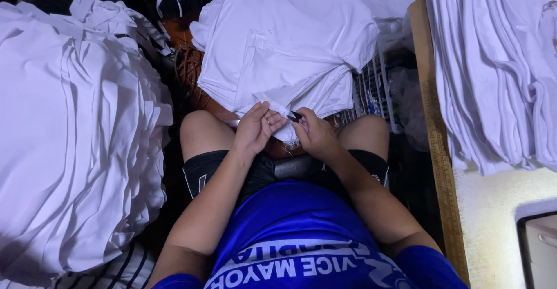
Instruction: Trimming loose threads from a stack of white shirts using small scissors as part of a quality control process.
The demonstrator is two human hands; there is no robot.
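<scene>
A stack of white folded shirts (284, 45) lies in front of my knees. My left hand (255, 129) pinches the lower edge of the top shirt's fabric (285, 131). My right hand (313, 133) is closed around a small dark cutting tool (294, 115), whose tip touches that same fabric edge between the two hands. Loose threads hang from the cloth just below the tool. Both forearms rest over my thighs; I wear a blue shirt and dark shorts.
A tall pile of white garments (75, 138) fills the left side. Another white pile (499, 68) lies on a table at the right, bordered by a wooden ruler edge (438, 144). A wire basket (374, 89) sits behind the right knee.
</scene>
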